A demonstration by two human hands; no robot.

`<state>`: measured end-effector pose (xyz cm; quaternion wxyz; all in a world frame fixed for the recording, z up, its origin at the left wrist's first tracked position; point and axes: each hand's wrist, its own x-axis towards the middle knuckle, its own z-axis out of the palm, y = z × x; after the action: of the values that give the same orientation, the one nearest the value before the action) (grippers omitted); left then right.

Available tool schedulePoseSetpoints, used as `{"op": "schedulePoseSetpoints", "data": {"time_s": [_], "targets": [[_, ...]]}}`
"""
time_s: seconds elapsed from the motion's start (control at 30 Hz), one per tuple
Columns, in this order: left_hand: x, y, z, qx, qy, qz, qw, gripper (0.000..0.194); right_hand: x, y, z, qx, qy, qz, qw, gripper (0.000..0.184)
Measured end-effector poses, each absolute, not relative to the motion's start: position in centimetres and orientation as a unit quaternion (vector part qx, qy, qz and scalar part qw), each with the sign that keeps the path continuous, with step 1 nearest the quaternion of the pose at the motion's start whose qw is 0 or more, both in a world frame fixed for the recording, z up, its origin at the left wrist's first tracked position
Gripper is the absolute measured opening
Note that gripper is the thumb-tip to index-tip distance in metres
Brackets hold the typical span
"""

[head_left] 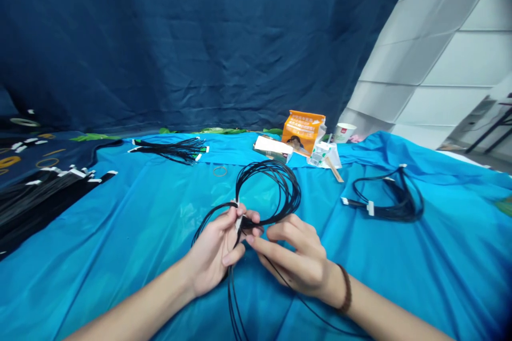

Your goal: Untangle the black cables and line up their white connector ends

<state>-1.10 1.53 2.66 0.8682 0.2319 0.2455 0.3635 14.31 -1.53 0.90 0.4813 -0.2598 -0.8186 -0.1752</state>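
Note:
A looped bundle of thin black cables [296, 192] is held up over the blue cloth at the middle. My left hand [218, 248] is closed around it where the strands meet at a white connector [239, 222]. Several loose strands hang down below that hand. My right hand [300, 256], with a brown bracelet on its wrist, is pinched close to the connector. One thin black cable [312, 309] runs from its fingertips toward the lower right. The exact contact at the fingertips is partly hidden.
A blue cloth [140, 256] covers the table. Coiled black cables [404, 208] lie at right, a straight bundle [172, 149] at back left, and more cables [40, 197] at far left. An orange bag [303, 130], a small box [274, 147] and a paper cup [344, 132] stand behind.

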Motion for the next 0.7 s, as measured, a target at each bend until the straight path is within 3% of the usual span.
{"op": "schedulePoseSetpoints", "data": {"time_s": [0.5, 0.7], "targets": [[-0.9, 1.2, 2.9, 0.190, 0.262, 0.385, 0.864, 0.018, 14.4, -1.6, 0.9, -0.257, -0.821, -0.121, 0.495, 0.017], [-0.6, 1.6, 2.1, 0.202, 0.311, 0.460, 0.807, 0.016, 14.1, -1.2, 1.7, -0.291, -0.789, 0.061, 0.538, 0.017]]}}
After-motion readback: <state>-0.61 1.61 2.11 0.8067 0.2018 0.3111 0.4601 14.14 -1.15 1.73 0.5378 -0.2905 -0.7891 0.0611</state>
